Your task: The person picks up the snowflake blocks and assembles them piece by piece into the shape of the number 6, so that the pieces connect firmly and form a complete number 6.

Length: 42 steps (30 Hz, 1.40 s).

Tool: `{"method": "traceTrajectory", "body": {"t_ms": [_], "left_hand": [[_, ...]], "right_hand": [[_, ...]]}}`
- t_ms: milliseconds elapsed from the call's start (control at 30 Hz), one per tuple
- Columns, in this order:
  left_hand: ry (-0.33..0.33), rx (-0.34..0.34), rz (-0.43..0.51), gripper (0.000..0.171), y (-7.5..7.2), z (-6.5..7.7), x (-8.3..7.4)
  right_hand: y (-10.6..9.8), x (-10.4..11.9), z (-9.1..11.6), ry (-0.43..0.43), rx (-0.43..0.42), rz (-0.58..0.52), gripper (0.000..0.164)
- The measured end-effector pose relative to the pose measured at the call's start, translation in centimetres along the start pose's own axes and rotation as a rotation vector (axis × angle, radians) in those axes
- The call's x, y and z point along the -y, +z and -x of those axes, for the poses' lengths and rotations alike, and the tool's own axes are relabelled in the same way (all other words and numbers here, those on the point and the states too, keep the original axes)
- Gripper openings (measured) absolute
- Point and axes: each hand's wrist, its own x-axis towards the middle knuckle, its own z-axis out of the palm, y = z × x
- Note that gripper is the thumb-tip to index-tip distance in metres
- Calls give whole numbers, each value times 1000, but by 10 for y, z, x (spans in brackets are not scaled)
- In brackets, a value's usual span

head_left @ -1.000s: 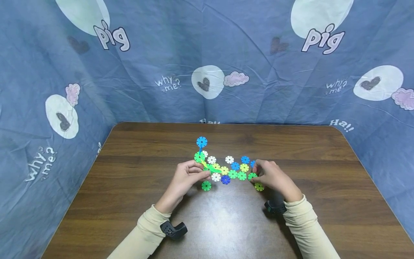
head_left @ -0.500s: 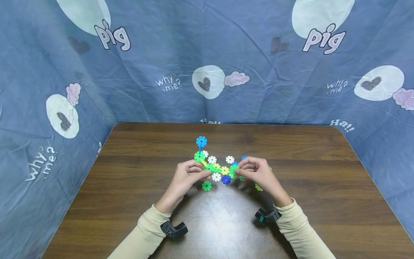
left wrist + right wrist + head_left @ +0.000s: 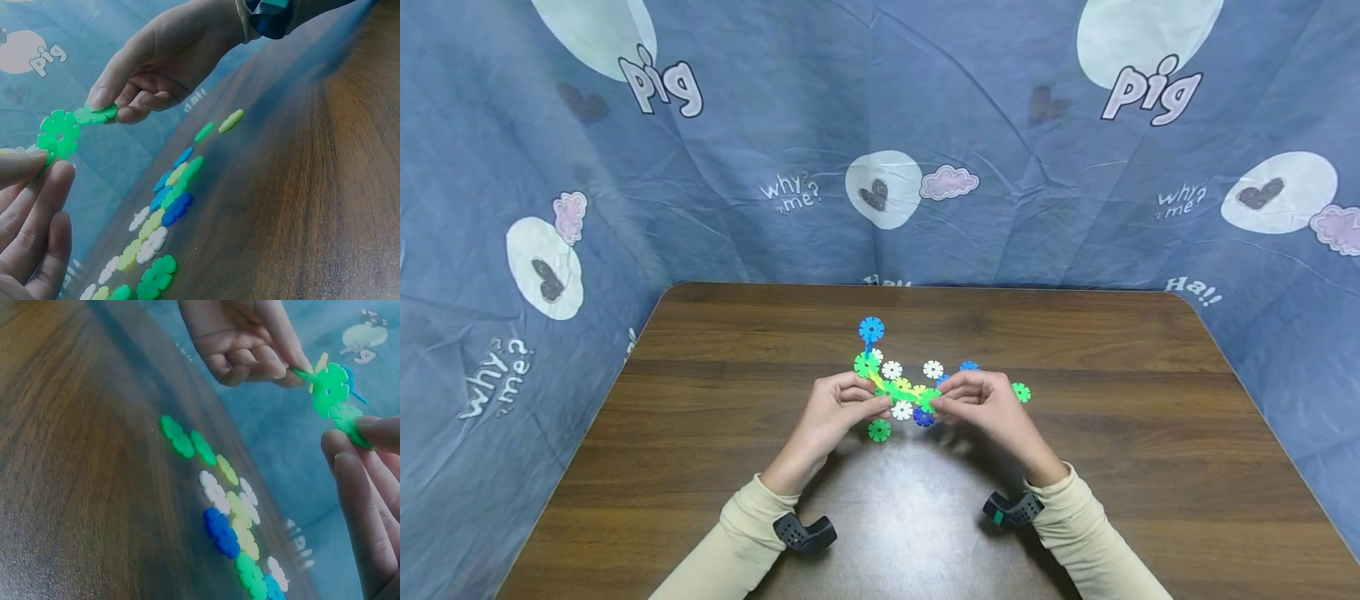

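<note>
My left hand [image 3: 842, 406] pinches a raised chain of slotted plastic snowflake discs. At the chain's far end stands a light blue disc [image 3: 872, 329], with a green disc [image 3: 866, 364] nearer the hand. Another green disc [image 3: 59, 134] of the chain faces the left wrist camera, just above the left fingertips. Between thumb and fingers, my right hand [image 3: 988, 408] pinches a single green disc [image 3: 348, 422]. That disc's edge meets the chain's green disc [image 3: 330, 390]; whether their slots interlock I cannot tell. Both hands are held above the table, close together.
Loose discs lie on the wooden table [image 3: 737, 433] under the hands, among them white [image 3: 933, 369], dark blue [image 3: 923, 417], yellow [image 3: 232, 121] and green ones [image 3: 879, 430]. Another green disc [image 3: 1021, 392] lies right of the right hand. A patterned blue cloth [image 3: 737, 250] hangs behind the table.
My right hand has taken a green disc from the right side of the loose discs and brought it left to the chain. My left hand has stayed nearly still, holding the chain.
</note>
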Motion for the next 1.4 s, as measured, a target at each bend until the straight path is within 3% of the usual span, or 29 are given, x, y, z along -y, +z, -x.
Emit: {"method": "traceTrajectory", "body": {"t_ms": [567,833,1067,1400], "left_hand": [[-39,18,-33,22,0,-1,2],[6,59,-75,18,-1,1,0],[5,59,-70,17,-1,0,1],[7,70,-82,17,-1,1,1]], "right_hand": [[9,1,2,-77,12,70,15],[11,1,2,-70,-5,99,12],[14,6,4,-37,-21,109,13],[19,1,5,-69,-39,124,10]]}}
